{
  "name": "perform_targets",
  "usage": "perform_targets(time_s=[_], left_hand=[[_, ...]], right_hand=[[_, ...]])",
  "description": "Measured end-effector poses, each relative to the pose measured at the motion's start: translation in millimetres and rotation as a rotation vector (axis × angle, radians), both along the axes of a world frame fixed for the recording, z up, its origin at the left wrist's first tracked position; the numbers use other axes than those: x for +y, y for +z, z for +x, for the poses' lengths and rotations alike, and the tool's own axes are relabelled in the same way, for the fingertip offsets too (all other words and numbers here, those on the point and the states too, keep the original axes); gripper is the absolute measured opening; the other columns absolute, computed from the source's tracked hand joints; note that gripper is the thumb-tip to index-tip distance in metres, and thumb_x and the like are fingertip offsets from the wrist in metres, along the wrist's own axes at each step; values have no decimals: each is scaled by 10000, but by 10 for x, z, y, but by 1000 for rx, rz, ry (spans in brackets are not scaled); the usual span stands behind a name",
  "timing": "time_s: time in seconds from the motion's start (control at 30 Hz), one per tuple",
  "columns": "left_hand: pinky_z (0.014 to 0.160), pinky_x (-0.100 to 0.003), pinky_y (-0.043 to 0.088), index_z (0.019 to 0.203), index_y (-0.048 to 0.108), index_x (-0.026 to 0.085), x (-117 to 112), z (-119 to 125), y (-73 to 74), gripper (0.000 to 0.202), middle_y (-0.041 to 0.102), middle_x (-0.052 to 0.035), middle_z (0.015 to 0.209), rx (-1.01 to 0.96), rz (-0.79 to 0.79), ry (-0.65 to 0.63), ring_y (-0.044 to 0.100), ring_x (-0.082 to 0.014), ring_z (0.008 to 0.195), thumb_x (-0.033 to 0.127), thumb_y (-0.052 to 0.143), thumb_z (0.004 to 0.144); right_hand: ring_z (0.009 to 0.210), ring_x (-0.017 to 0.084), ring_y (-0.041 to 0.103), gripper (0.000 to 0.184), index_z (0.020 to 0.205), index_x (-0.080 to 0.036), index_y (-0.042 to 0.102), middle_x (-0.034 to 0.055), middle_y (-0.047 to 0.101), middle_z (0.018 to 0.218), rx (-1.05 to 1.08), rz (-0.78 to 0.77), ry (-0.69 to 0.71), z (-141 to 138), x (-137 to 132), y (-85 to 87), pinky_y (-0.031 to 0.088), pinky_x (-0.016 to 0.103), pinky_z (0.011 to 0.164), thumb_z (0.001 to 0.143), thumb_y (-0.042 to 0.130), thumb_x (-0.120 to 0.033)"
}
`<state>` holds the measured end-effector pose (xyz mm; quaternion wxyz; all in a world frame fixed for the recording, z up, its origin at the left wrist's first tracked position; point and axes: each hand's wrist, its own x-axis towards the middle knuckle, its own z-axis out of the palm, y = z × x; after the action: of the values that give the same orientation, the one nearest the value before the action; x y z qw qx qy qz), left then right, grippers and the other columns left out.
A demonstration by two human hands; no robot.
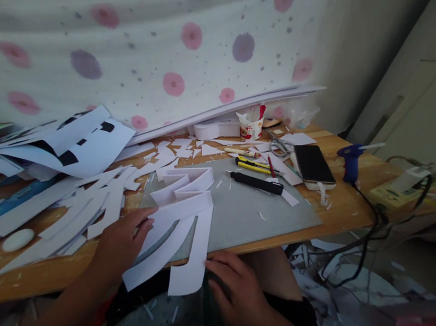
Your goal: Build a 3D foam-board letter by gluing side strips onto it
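A folded white card piece [198, 249] lies over the front edge of a grey cutting mat [251, 214]. Its zigzag-folded part stands up at the back, and curved strips hang past the table edge. At its left side my left hand [121, 244] has its fingers closed at the card's edge. My right hand [237, 290] is at the lower right corner, fingers stretched out and apart, fingertips at the card's edge. Behind the card, a black pen-shaped cutter [256, 183] and a yellow-black utility knife [257, 166] rest on the mat.
White paper offcuts [86, 213] and printed sheets [78, 144] cover the left side. Scissors [279, 148], a paper cup [252, 127], a phone [314, 164] and a blue glue gun [351, 161] are at the back right. Cables [365, 251] hang off the right edge.
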<state>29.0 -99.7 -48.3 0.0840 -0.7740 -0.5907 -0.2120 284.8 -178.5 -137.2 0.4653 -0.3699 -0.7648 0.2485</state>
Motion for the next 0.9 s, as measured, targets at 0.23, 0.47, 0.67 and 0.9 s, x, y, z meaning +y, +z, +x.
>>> perform_targets(time_s=[0.23,0.47,0.67,0.9], left_hand=[[843,-307,513,1051,671,221,198,-102,-95,332,729,-28,1014,-17,31,-33,674,-213,917,360,422,881],[823,-306,521,1006,692,221,293,-156,-174,298,732,-24,993,-113,63,-51,679,-212,890,345,458,870],[748,-306,534,998,701,239,175,-149,-143,264,740,-9,942,-240,27,-15,691,-210,791,363,523,849],[735,-293,545,949,704,227,-94,-41,-55,257,746,-6,877,-160,146,-89,696,-197,759,377,517,857]], right_hand=[[1014,170,585,430,1206,-213,573,79,619,1131,-23,0,1,-6,10,-18,503,295,873,806,526,-62],[1026,171,582,449,1216,-230,552,78,613,1134,-31,48,-12,-14,18,-60,501,303,878,806,514,-52],[1007,171,585,433,1214,-211,558,83,612,1124,-48,37,-9,-7,9,-50,511,303,857,811,521,-60],[1020,173,583,403,1197,-190,583,94,609,1126,-70,28,-23,-4,13,-45,505,305,874,815,526,-75]])
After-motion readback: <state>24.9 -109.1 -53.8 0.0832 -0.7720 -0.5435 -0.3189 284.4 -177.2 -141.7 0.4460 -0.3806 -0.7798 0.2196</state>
